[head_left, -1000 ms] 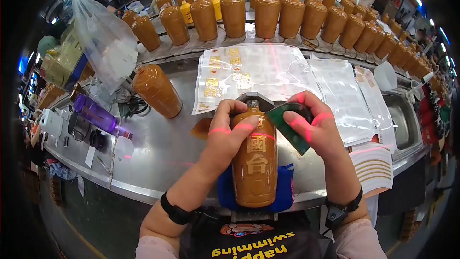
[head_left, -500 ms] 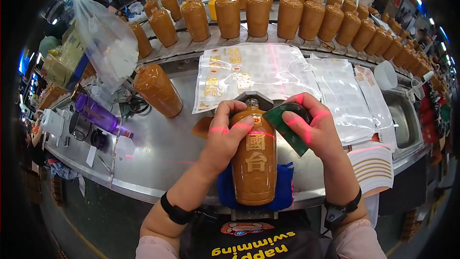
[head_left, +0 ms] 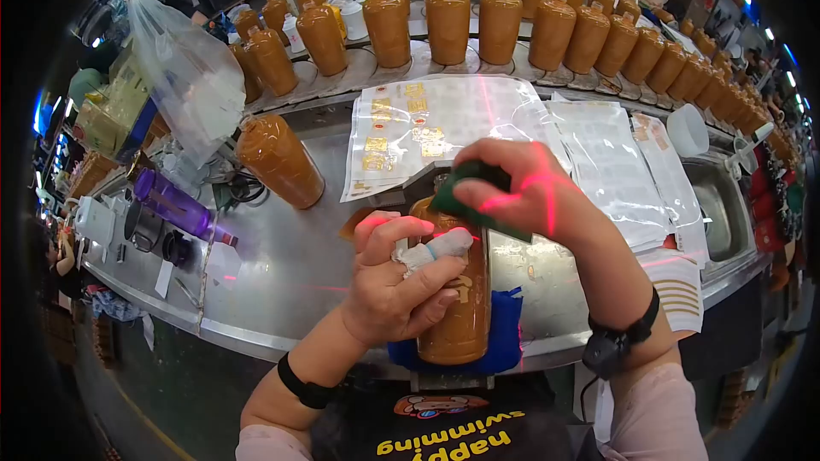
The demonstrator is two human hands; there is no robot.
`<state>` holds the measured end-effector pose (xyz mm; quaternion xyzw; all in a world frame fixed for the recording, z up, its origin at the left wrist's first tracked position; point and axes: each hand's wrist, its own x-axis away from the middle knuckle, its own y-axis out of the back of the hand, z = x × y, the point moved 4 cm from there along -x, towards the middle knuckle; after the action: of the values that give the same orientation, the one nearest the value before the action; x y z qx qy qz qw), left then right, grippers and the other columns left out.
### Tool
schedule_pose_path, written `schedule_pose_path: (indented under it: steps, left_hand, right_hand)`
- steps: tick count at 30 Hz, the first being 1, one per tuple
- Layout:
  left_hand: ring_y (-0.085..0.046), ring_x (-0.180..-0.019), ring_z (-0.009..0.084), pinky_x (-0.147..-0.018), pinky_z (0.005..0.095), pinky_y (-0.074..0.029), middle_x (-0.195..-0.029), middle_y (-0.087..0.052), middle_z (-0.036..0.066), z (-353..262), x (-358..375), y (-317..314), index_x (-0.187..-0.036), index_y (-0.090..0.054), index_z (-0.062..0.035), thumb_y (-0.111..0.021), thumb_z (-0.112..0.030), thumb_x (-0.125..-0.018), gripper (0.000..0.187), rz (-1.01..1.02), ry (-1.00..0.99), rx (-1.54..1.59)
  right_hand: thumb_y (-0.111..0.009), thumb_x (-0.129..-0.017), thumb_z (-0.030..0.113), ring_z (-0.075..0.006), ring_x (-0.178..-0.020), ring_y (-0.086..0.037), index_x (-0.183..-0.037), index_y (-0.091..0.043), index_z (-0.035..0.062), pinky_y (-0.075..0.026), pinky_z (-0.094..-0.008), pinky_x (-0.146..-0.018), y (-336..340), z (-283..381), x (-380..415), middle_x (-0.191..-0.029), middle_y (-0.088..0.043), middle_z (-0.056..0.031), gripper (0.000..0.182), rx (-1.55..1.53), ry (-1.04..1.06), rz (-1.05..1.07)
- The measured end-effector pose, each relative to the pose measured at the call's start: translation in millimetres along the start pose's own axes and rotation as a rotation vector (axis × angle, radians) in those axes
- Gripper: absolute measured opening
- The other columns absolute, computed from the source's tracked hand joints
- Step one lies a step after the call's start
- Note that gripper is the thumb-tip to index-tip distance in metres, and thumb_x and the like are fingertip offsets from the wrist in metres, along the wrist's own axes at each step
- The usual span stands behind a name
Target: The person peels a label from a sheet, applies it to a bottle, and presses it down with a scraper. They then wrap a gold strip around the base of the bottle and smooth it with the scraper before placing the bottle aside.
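A glossy brown bottle [head_left: 453,333] lies tilted on a blue cloth [head_left: 506,335] in front of me, its neck against a dark metal rest. My left hand [head_left: 389,286] is over the bottle's front with fingers apart, hiding most of the gold characters. One of its fingers appears wrapped in a white covering [head_left: 436,248] with a light blue band. My right hand [head_left: 525,188] grips a dark green flat scraper [head_left: 465,198] at the bottle's shoulder. Contact between scraper and bottle is hidden.
Printed transfer sheets [head_left: 487,119] lie behind the bottle. Another brown bottle [head_left: 280,162] stands left, near a purple bottle [head_left: 171,202]. Rows of brown bottles [head_left: 448,26] line a curved conveyor [head_left: 389,77]. A sink [head_left: 722,205] is at right. Other people sit beyond.
My left hand has moved from the bottle's shoulder down over its front, showing the white-wrapped finger. My right hand has brought the scraper leftward over the shoulder. Conveyor bottles have shifted.
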<state>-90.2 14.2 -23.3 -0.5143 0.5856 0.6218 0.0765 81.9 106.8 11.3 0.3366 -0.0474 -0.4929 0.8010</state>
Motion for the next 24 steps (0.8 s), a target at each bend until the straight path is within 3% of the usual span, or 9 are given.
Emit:
schedule_pose_path:
  steps: [3, 5, 6, 9, 10, 11, 13, 19, 24]
  left_hand:
    - [-0.056, -0.105, 0.0262, -0.093, 0.049, -0.04, -0.094, -0.071, 0.002, 0, 0, 1, -0.103, -0.071, -0.0147, -0.069, -0.032, -0.082, 0.028, 0.001, 0.003, 0.0]
    - [-0.055, -0.105, 0.0261, -0.093, 0.0487, -0.04, -0.094, -0.07, 0.002, 0, 1, 1, -0.104, -0.071, -0.0146, -0.068, -0.034, -0.083, 0.029, -0.001, 0.011, 0.017]
    - [-0.054, -0.105, 0.0263, -0.093, 0.0486, -0.039, -0.095, -0.07, 0.003, 1, 1, 1, -0.104, -0.071, -0.0146, -0.068, -0.035, -0.083, 0.03, 0.001, 0.011, 0.027]
    - [-0.053, -0.105, 0.0281, -0.092, 0.0475, -0.039, -0.1, -0.066, 0.007, 4, 3, -3, -0.105, -0.07, -0.0141, -0.067, -0.039, -0.086, 0.032, -0.033, 0.054, 0.06]
    - [-0.052, -0.105, 0.0289, -0.092, 0.047, -0.039, -0.102, -0.065, 0.009, 5, 7, -5, -0.106, -0.07, -0.0139, -0.066, -0.041, -0.087, 0.033, -0.042, 0.082, 0.08]
    - [-0.052, -0.104, 0.0298, -0.092, 0.0464, -0.039, -0.103, -0.063, 0.011, 6, 10, -6, -0.106, -0.07, -0.0134, -0.065, -0.041, -0.087, 0.034, -0.055, 0.11, 0.097]
    - [-0.051, -0.103, 0.0317, -0.092, 0.0453, -0.039, -0.104, -0.059, 0.014, 9, 17, -8, -0.106, -0.07, -0.0124, -0.064, -0.042, -0.089, 0.035, -0.093, 0.159, 0.12]
    - [-0.05, -0.101, 0.0323, -0.091, 0.0446, -0.04, -0.104, -0.061, 0.013, 15, 36, -16, -0.109, -0.068, -0.0113, -0.061, -0.042, -0.092, 0.036, -0.175, 0.267, 0.202]
    - [-0.05, -0.104, 0.0305, -0.091, 0.0443, -0.04, -0.104, -0.068, 0.009, 20, 23, -1, -0.11, -0.067, -0.0126, -0.061, -0.04, -0.093, 0.033, -0.063, 0.088, 0.101]
  right_hand:
    - [-0.07, -0.083, 0.014, -0.0176, -0.076, -0.065, -0.103, -0.065, 0.0004, -0.053, -0.0319, -0.071, 11, 2, -6, -0.085, -0.069, -0.012, 0.025, 0.063, 0.043, -0.13]
    - [-0.069, -0.084, 0.014, -0.0164, -0.078, -0.065, -0.1, -0.065, 0.0002, -0.052, -0.0309, -0.072, -1, 4, 2, -0.085, -0.069, -0.0114, 0.022, -0.108, 0.001, 0.001]
    - [-0.069, -0.085, 0.014, -0.0133, -0.081, -0.064, -0.102, -0.063, 0.0, -0.052, -0.0291, -0.073, -3, -3, 4, -0.088, -0.069, -0.0087, 0.022, -0.031, -0.059, -0.094]
    - [-0.068, -0.086, 0.014, -0.0107, -0.083, -0.062, -0.105, -0.061, 0.0002, -0.052, -0.0274, -0.075, -4, -10, 21, -0.092, -0.067, -0.0057, 0.024, -0.378, -0.168, -0.225]
    - [-0.067, -0.088, 0.015, -0.0095, -0.083, -0.061, -0.107, -0.06, 0.0006, -0.051, -0.0259, -0.075, -12, -12, 26, -0.093, -0.066, -0.0039, 0.025, -0.357, -0.178, -0.175]
    - [-0.069, -0.086, 0.019, -0.0156, -0.083, -0.062, -0.102, -0.062, 0.0001, -0.051, -0.0302, -0.074, -17, -15, 26, -0.088, -0.066, -0.0101, 0.026, -0.295, -0.156, -0.212]
    - [-0.068, -0.088, 0.019, -0.0125, -0.081, -0.06, -0.102, -0.06, 0.0002, -0.05, -0.0283, -0.073, -22, -27, 32, -0.086, -0.065, -0.0081, 0.025, -0.249, -0.222, -0.255]
    - [-0.063, -0.095, 0.018, -0.0056, -0.074, -0.053, -0.104, -0.059, 0.0022, -0.045, -0.0219, -0.065, -39, -44, 50, -0.085, -0.061, -0.0009, 0.019, -0.567, -0.297, -0.321]
    - [-0.062, -0.096, 0.017, -0.0045, -0.075, -0.052, -0.104, -0.059, 0.0023, -0.044, -0.0209, -0.065, -41, -46, 58, -0.085, -0.06, 0.0006, 0.017, -0.581, -0.289, -0.344]
